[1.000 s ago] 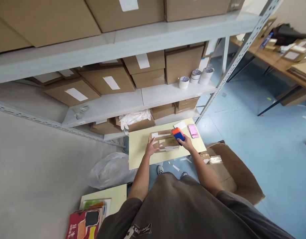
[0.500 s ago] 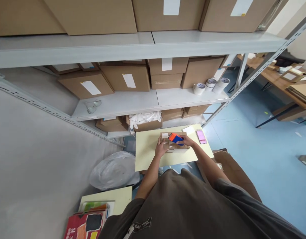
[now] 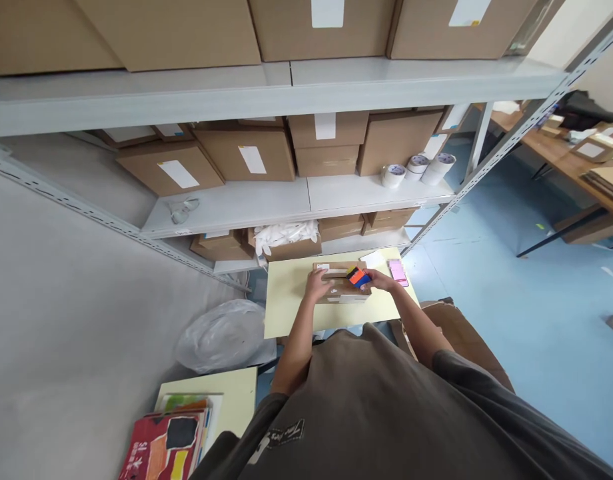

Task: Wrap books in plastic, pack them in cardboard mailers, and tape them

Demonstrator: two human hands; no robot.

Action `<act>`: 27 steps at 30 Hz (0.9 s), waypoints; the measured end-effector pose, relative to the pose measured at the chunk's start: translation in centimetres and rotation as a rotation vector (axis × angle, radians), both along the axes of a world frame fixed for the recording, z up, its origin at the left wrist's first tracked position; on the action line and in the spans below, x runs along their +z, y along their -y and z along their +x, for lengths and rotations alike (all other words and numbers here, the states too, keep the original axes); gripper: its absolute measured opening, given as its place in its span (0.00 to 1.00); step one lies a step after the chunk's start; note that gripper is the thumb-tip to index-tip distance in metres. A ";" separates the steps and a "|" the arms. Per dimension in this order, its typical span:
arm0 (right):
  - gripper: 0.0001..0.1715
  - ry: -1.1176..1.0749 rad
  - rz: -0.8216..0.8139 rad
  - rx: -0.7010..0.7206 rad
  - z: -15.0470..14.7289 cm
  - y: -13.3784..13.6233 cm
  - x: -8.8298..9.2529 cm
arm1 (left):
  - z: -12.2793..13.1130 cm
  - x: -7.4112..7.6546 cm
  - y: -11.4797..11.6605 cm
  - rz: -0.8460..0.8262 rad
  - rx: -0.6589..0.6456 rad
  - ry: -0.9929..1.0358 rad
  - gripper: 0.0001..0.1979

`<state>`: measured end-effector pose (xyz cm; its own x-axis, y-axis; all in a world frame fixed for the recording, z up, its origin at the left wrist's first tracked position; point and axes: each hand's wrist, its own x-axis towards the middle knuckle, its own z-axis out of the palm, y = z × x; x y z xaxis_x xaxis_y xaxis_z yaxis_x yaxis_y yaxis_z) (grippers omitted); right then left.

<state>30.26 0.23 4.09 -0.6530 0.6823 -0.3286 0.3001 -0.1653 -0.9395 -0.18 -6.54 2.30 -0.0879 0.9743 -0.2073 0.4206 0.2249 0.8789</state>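
Observation:
A brown cardboard box (image 3: 342, 289) rests on the pale yellow table (image 3: 284, 307), with white patches on its top and front. My left hand (image 3: 316, 285) grips its left end, with thumb and fingers apart across the edge. My right hand (image 3: 381, 280) is closed around a small orange-and-blue handheld tool (image 3: 359, 277). The tool is tilted over the right part of the box top, and a bit of yellow and black shows at its far end. What kind of tool it is, I cannot make out. A pink phone-shaped item (image 3: 398, 273) lies right of my right hand.
Behind the table stands a grey metal shelf (image 3: 226, 212) with cardboard boxes, tape rolls (image 3: 394, 175) and white gloves (image 3: 286, 235). A clear plastic bundle (image 3: 221, 337) sits at left, above a second table (image 3: 236, 393) with books. A large open carton (image 3: 469, 340) is at my right.
The tool in my right hand has turned, showing yellow and black at its end. My left hand has shifted slightly toward the box's far left corner. The whole view has moved a little.

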 end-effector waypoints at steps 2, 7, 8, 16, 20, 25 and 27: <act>0.32 -0.047 0.022 -0.012 0.2 -0.1 0.1 | 1.5 1.4 -1.0 0.046 -0.084 0.158 0.22; 0.28 -0.102 0.137 -0.020 -0.3 -0.3 1.4 | 4.7 4.6 -1.8 0.132 -0.103 0.358 0.25; 0.27 -0.110 0.160 -0.015 -0.5 -0.3 1.7 | 4.9 5.2 -1.7 0.148 -0.084 0.351 0.25; 0.25 -0.148 0.270 -0.016 -1.1 -0.4 3.5 | 4.1 9.4 -0.6 0.204 -0.133 0.259 0.22; 0.26 -0.194 0.242 -0.018 -1.7 -0.7 4.4 | 3.9 11.2 -0.1 0.212 -0.110 0.316 0.25; 0.26 -0.213 0.242 -0.023 -2.4 -1.0 5.5 | 3.8 13.8 0.2 0.311 -0.159 0.221 0.19; 0.26 -0.215 0.260 -0.017 -2.6 -1.1 5.8 | 3.8 14.7 0.3 0.334 -0.174 0.194 0.18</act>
<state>27.64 1.33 9.87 -0.6760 0.7369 0.0014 0.0900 0.0843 -0.9924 3.61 -6.85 17.00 0.0939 0.9876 0.1262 0.2468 -0.1459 0.9580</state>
